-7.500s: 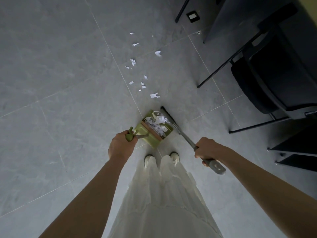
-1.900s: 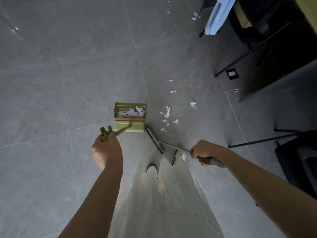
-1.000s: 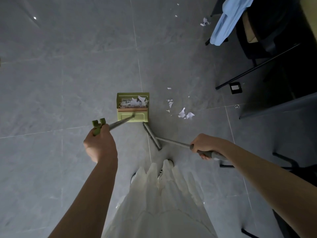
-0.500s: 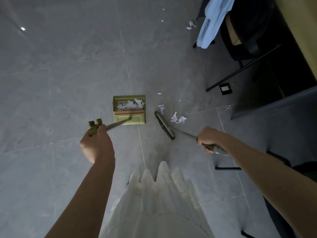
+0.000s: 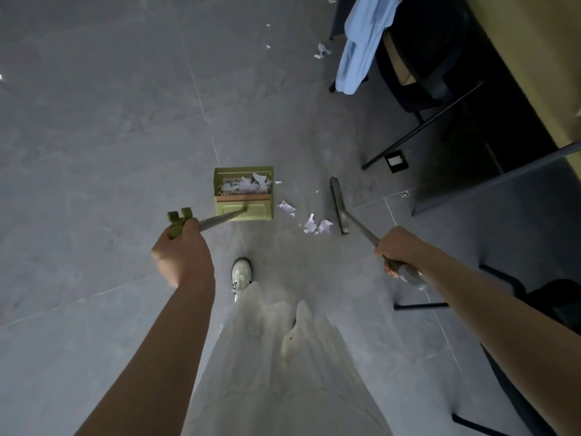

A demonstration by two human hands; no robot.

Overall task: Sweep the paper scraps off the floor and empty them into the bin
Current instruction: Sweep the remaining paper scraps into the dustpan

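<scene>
- Head view: my left hand (image 5: 182, 247) is fisted round the top of the dustpan's long handle, green forked end sticking out above the knuckles.
- My right hand (image 5: 396, 247) is wrapped round the broom handle near its grey end, fingers fully curled on it.
- Green dustpan (image 5: 243, 193) sits on the grey tiled floor (image 5: 94, 136) at about 12 o'clock from my shoe (image 5: 241, 275); white paper scraps (image 5: 248, 184) piled inside it.
- Broom (image 5: 339, 205) head lies at about 3 o'clock from the dustpan, apart from it; can't tell if the bristles touch the floor.
- Loose scraps (image 5: 316, 225) lie between dustpan and broom head, just beside the brush; one small bit by the pan's right edge.
- More scraps (image 5: 322, 51) far off at 1 o'clock, near the blue cloth (image 5: 361, 42) draped over a dark chair (image 5: 418, 58).
- White skirt (image 5: 283, 366) fills the bottom centre.
</scene>
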